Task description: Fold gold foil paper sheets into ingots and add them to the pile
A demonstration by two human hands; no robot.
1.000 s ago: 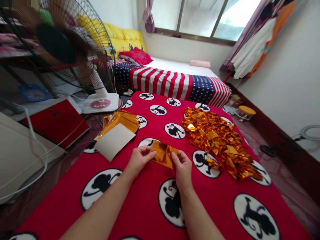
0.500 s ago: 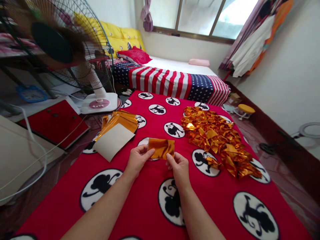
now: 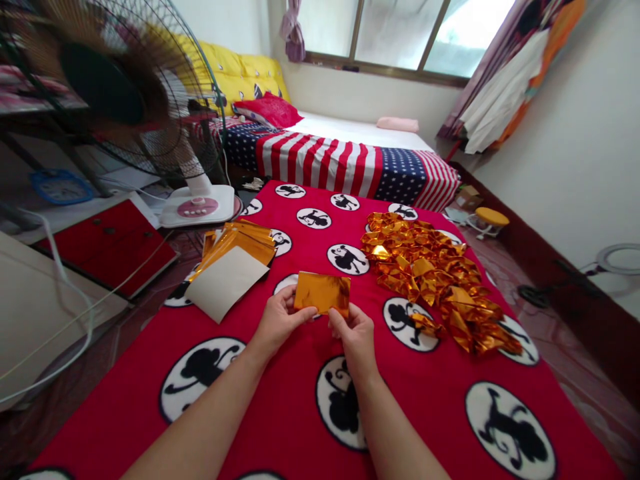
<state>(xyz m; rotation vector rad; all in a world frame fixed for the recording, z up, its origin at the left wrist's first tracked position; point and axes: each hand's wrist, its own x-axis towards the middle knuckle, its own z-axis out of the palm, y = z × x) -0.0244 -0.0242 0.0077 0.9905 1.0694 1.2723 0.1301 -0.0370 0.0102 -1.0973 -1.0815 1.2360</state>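
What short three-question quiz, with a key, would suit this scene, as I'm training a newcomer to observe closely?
1. True or false: the left hand and right hand hold the same gold foil piece.
2. The crumpled gold foil heap lies: A, left of both hands; B, right of both hands; C, between them.
3. What colour is the large sheet overlapping the flat gold stack?

Key: 1. True. 2. B. 3. Off-white.

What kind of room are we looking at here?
Probably a bedroom in someone's home: there is a bed under the window, a red pillow on it, and clothes hanging by the wall.
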